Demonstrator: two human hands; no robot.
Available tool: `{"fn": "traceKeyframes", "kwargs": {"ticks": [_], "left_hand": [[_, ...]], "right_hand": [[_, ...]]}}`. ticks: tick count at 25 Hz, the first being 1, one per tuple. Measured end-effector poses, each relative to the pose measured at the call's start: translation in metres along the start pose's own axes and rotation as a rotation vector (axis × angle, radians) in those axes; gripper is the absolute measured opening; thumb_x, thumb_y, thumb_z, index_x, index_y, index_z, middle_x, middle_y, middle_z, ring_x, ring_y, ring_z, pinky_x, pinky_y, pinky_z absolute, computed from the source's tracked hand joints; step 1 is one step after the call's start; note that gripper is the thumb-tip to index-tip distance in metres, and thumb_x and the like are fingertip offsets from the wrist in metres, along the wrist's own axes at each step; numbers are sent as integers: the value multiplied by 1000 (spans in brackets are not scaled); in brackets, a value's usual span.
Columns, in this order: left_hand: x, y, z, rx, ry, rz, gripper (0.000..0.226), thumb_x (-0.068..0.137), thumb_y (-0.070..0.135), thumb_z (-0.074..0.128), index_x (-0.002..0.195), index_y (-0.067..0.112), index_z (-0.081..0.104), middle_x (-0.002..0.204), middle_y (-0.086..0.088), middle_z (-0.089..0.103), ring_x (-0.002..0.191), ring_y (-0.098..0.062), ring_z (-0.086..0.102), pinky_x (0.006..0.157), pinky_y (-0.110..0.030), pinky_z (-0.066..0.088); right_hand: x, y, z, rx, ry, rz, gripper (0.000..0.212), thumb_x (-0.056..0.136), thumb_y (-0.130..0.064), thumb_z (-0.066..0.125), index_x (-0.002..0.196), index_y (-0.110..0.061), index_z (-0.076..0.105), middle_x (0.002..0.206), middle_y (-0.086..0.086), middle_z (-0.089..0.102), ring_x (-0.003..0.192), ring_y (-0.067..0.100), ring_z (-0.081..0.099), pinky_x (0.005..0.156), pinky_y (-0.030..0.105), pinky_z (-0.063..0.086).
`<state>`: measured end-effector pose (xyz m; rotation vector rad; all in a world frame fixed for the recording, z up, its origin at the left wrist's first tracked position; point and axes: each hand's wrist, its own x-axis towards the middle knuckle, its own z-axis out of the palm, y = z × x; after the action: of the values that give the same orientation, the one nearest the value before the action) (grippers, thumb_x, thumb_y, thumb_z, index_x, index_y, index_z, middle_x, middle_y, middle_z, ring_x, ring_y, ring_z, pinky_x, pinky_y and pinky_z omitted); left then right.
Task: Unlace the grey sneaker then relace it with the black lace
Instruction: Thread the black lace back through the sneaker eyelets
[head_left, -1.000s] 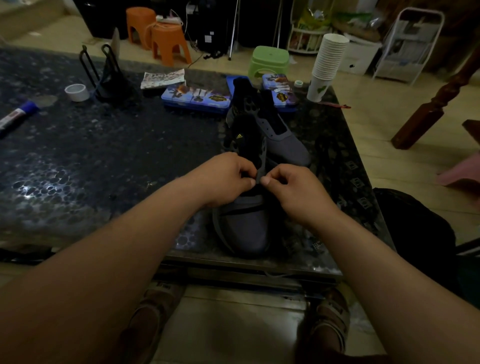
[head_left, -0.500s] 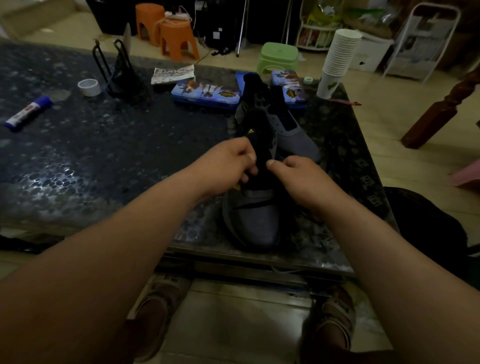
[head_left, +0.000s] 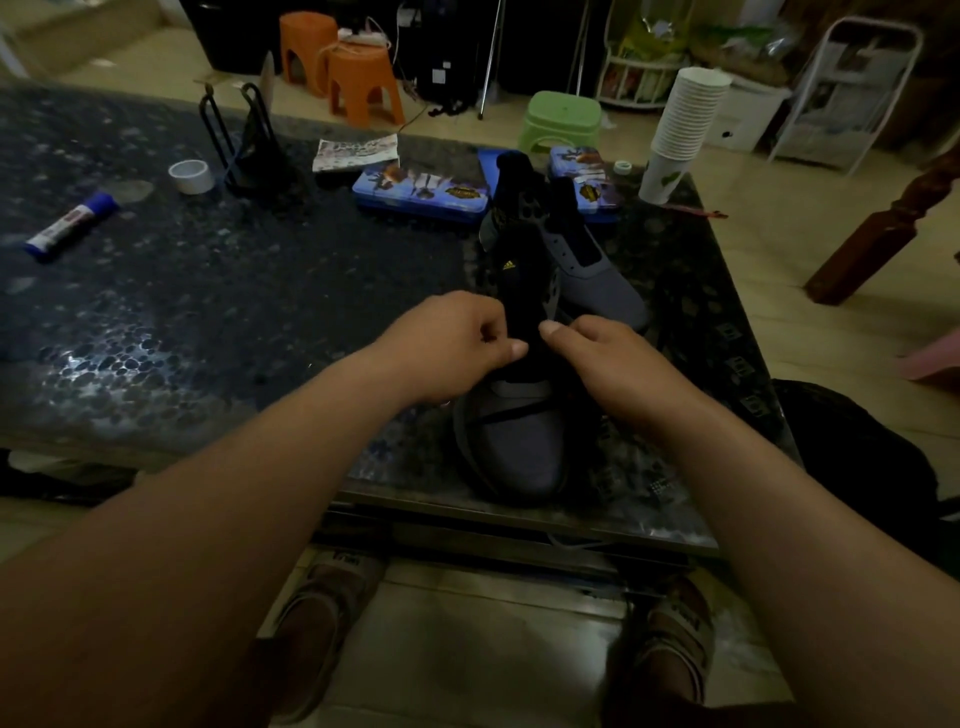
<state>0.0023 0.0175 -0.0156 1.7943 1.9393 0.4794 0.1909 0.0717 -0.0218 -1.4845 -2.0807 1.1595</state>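
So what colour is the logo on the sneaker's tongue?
Yellow; the small logo shows in head view.

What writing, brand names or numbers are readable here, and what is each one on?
Nothing here reads clearly enough to quote.
Yellow brand mark on the tongue of the grey sneaker: too small to read.
Glue stick label: blurred.
Gold emblems on the blue tins: blurred.
Printed paper: blurred.
Lettering on the sandal strap: blurred.

Dim, soft focus w/ wide-angle edge bend; glare on table (head_left: 93, 364), floor brighter.
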Motion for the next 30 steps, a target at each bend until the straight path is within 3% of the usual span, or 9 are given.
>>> {"fn": "traceKeyframes", "kwargs": {"ticks": [4,6,9,11,14,17,20,25,30], "left_hand": [[2,-1,-9,-133,-62,-8,28,99,43,67,84,19,64,79,3,66,72,-11,60,62,-27,45],[6,-11,-10,-311,42,-119,28,102,36,63,81,18,61,72,1,59,65,-11,53,58,-26,42],[11,-35,-14,-689,302,-404,22,104,25,53,85,15,61,78,-6,60,66,-17,53,60,-31,43],[11,-43,-14,-776,331,-466,20,101,21,52,86,12,61,79,-9,62,69,-22,55,60,-33,44],[5,-42,-6,-245,323,-357,13,97,32,63,99,19,59,105,-5,62,101,-28,58,83,-44,51],[-6,-17,4,162,427,49,24,95,44,65,115,31,63,123,-1,51,119,-30,45,97,-49,41],[-2,4,10,215,287,172,20,98,49,61,111,35,66,114,5,48,116,-26,41,98,-47,38],[4,-3,5,243,139,176,16,97,53,61,110,43,57,105,8,40,112,-23,40,95,-46,31],[6,4,11,251,121,163,16,100,46,60,92,36,51,100,5,42,102,-22,41,91,-44,33]], "right_hand": [[4,0,0,-39,10,3,46,97,-55,61,84,-11,61,71,3,51,64,16,50,57,31,34],[6,0,-1,8,0,24,42,96,-51,62,85,-10,63,72,5,52,64,17,50,58,31,34],[5,2,-3,79,-43,69,36,95,-49,63,82,-16,63,69,4,55,61,17,51,60,31,36],[3,-1,-7,185,-92,119,38,99,-47,60,80,-14,65,63,1,60,53,12,54,52,22,39],[1,-1,-20,266,-136,154,30,103,-35,59,84,-14,69,66,-1,64,52,7,55,46,17,40],[2,4,-32,373,-122,101,10,98,-14,65,90,-14,71,75,0,69,70,12,64,65,22,52],[2,7,-37,542,-87,106,11,99,-5,62,92,-11,68,74,1,67,63,14,65,74,34,56],[4,12,-48,920,-16,204,12,101,-4,55,106,-13,62,77,3,64,49,8,51,47,21,49],[8,13,-43,971,-38,260,22,101,3,48,118,-8,56,87,7,66,50,7,52,43,15,40]]}}
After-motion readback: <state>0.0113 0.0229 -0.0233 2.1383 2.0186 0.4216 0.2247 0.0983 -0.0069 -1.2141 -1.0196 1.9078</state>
